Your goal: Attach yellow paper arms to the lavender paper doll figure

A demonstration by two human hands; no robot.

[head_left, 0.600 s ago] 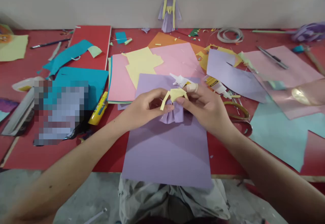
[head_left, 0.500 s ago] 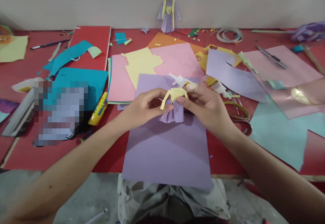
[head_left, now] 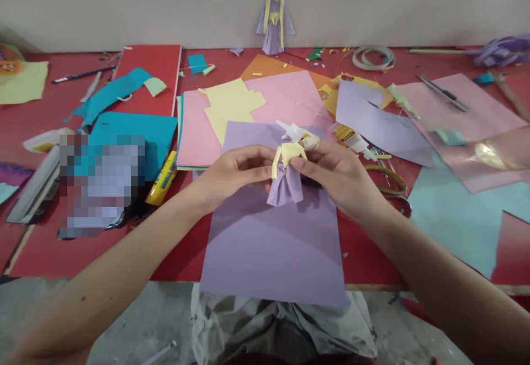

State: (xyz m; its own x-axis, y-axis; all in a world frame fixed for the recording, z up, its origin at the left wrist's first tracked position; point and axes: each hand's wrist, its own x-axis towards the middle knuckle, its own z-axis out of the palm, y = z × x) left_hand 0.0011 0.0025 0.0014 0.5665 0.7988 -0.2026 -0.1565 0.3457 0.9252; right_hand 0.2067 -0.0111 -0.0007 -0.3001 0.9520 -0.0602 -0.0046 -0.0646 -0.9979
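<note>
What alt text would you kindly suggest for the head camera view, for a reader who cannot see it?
A person's left hand and right hand hold a small yellow-and-purple paper figure above a purple sheet on a red table. Coloured papers lie around, and a similarly coloured figure stands upright against the wall behind.

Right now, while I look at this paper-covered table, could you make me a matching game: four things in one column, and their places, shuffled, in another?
Things
1. Small yellow-and-purple paper figure
2. Pale, round coil of thin tubing
3. Yellow cylindrical tube
4. Purple-robed paper figure with yellow trim

Places
A. Upright against the plain grey wall
B. Beside the teal paper sheet
C. Between the left hand and the right hand
D. Far side of the red table, right of centre

Right pairs: 1-C, 2-D, 3-B, 4-A
</note>
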